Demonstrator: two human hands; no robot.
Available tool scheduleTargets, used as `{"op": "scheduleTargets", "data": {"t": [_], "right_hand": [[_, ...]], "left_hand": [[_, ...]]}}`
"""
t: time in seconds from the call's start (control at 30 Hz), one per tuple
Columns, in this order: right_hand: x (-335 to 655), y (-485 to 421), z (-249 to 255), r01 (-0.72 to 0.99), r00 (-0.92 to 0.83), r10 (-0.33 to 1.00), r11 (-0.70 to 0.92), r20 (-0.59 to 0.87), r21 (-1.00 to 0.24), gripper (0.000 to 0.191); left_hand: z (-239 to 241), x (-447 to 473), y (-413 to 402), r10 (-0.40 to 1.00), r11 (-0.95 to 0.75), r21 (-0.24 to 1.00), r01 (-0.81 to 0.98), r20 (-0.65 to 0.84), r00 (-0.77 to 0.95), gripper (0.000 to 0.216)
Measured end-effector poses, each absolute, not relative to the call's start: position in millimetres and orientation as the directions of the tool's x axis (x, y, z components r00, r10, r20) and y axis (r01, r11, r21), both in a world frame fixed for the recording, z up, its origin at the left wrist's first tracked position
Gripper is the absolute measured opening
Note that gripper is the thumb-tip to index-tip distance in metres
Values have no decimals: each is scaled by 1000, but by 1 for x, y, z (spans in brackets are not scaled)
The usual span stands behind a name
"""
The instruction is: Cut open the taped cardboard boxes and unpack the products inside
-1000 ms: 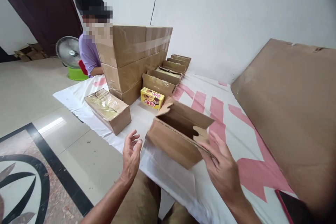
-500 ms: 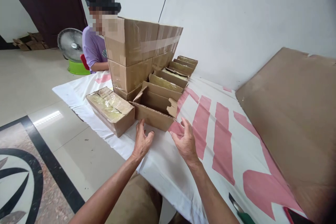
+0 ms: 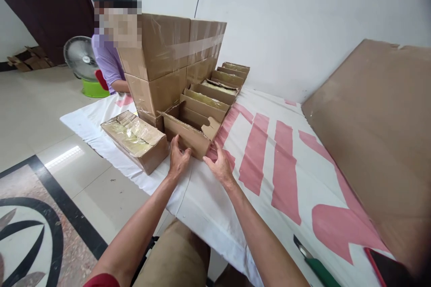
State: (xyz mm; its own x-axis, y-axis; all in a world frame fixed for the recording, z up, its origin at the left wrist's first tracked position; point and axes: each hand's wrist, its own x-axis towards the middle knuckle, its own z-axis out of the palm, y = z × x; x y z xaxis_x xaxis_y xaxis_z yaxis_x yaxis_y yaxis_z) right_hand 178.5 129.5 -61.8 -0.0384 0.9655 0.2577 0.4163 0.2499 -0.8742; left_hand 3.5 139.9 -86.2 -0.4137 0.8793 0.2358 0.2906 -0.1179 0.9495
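Note:
An empty open cardboard box [image 3: 188, 134] stands on the white and pink sheet [image 3: 269, 175], at the near end of a row of several open boxes [image 3: 215, 92]. My left hand [image 3: 178, 159] presses its fingers flat against the box's near wall at the left. My right hand [image 3: 220, 166] touches the box's near right corner, fingers apart. Neither hand holds anything. To the left lies another open box [image 3: 136, 139] filled with plastic-wrapped packets.
A stack of taped cartons [image 3: 168, 63] rises behind the row. Another person in a purple shirt [image 3: 107, 60] sits behind it, by a fan [image 3: 80, 56]. A large cardboard sheet [image 3: 373, 125] leans at the right. A green-handled knife [image 3: 316, 267] lies near my edge.
The empty box went from in front of me to the end of the row, covering the yellow packet. Both hands followed it forward and now rest against its near side.

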Motion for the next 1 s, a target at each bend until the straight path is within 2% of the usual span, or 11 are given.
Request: {"op": "scheduleTargets", "data": {"t": [0.2, 0.33, 0.43, 0.53, 0.6, 0.67, 0.73, 0.83, 0.9, 0.97, 1.0], "right_hand": [[204, 74, -52, 408, 46, 973, 187, 225, -893, 50], [222, -23, -38, 402, 90, 974, 156, 208, -902, 28], [230, -101, -39, 401, -66, 980, 199, 189, -894, 24], [246, -161, -58, 525, -206, 952, 304, 228, -795, 21], [268, -192, -81, 648, -135, 940, 324, 314, -690, 22], [296, -221, -108, 735, 39, 914, 248, 404, -631, 23], [325, -246, -136, 740, 248, 886, 87, 391, -667, 23], [354, -261, -169, 599, 514, 827, -155, 229, -785, 34], [361, -252, -179, 505, 549, 822, -181, 152, -844, 46], [361, -236, -178, 515, 454, 873, -97, 175, -852, 50], [359, -229, -172, 547, 384, 900, -42, 206, -836, 45]], "left_hand": [[-102, 15, 92, 940, -73, 954, 290, 163, -301, 68], [-118, 29, 26, 953, -170, 914, 369, 248, -176, 47], [-126, 35, -13, 948, -239, 882, 407, 303, -98, 37], [-125, 36, -31, 947, -270, 859, 435, 319, -43, 33], [-122, 36, -33, 937, -290, 842, 455, 346, -43, 30], [-119, 36, -32, 918, -315, 824, 472, 391, -70, 29], [-117, 36, -31, 895, -335, 810, 480, 433, -105, 29], [-116, 37, -30, 870, -353, 795, 493, 472, -140, 28], [-116, 38, -30, 864, -353, 785, 510, 482, -143, 28], [-117, 39, -30, 861, -352, 773, 529, 489, -142, 28], [-117, 40, -30, 860, -351, 768, 536, 491, -140, 28]]}}
